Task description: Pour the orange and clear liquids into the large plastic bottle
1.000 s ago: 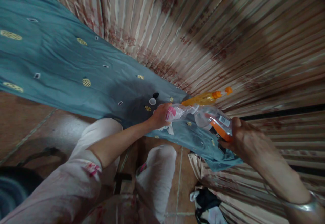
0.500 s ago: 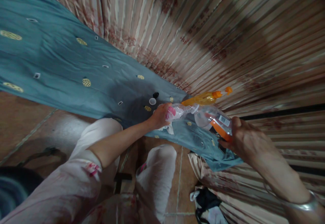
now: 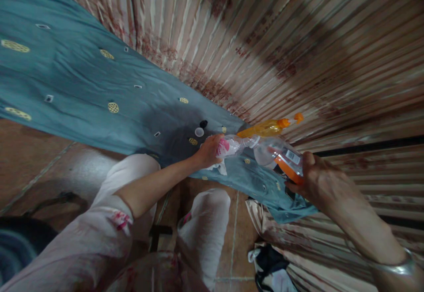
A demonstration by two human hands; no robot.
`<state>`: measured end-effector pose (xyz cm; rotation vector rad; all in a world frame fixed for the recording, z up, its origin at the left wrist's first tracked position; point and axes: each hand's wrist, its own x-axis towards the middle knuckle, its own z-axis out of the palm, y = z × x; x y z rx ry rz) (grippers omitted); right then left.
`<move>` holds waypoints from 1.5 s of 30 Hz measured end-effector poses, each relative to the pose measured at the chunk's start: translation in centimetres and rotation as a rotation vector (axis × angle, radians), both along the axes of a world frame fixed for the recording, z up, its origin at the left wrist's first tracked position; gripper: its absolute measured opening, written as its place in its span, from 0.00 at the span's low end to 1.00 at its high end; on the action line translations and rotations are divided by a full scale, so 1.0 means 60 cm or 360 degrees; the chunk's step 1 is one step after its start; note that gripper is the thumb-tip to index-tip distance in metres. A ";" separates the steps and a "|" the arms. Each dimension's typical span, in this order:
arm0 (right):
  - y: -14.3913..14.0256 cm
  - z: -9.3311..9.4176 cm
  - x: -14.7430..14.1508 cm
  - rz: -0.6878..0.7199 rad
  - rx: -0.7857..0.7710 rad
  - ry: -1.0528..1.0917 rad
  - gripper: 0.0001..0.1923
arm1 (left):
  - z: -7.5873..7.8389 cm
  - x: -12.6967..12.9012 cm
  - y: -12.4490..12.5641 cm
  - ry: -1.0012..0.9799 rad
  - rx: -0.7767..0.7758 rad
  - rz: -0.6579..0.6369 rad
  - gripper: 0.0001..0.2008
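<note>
My left hand (image 3: 208,150) is closed around a small clear bottle (image 3: 232,145) with a pink and white label. In my right hand (image 3: 319,177) is a larger clear bottle (image 3: 265,153) with an orange label, tilted so that its neck points left. The two bottle necks meet, mouth to mouth as far as I can see. Whether liquid passes between them I cannot tell. Just behind them an orange-yellow pump bottle (image 3: 263,128) stands on the blue cloth. A white cap (image 3: 199,132) and a black cap (image 3: 203,124) lie beyond my left hand.
A blue cloth (image 3: 76,80) with pineapple prints covers the long narrow surface. Pleated patterned curtains (image 3: 265,40) hang along its far side. White crumpled tissue (image 3: 221,167) lies beside my left hand. Dark and white fabric (image 3: 271,265) is on the tiled floor.
Both hands and both bottles keep nearly the same place. The whole view has shifted only very slightly.
</note>
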<state>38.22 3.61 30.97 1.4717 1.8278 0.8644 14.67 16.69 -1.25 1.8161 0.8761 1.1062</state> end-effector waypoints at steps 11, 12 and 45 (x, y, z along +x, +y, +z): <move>0.000 0.002 -0.001 0.0021 0.0000 -0.0030 0.26 | -0.006 0.004 0.002 -0.0019 -0.0014 0.0011 0.48; 0.000 0.001 -0.001 0.0022 0.0000 -0.0032 0.26 | -0.007 0.004 0.002 -0.0028 -0.0012 0.0013 0.48; -0.001 0.003 -0.005 -0.0004 0.0025 -0.0067 0.25 | -0.001 0.000 0.000 -0.0022 0.0019 0.0007 0.48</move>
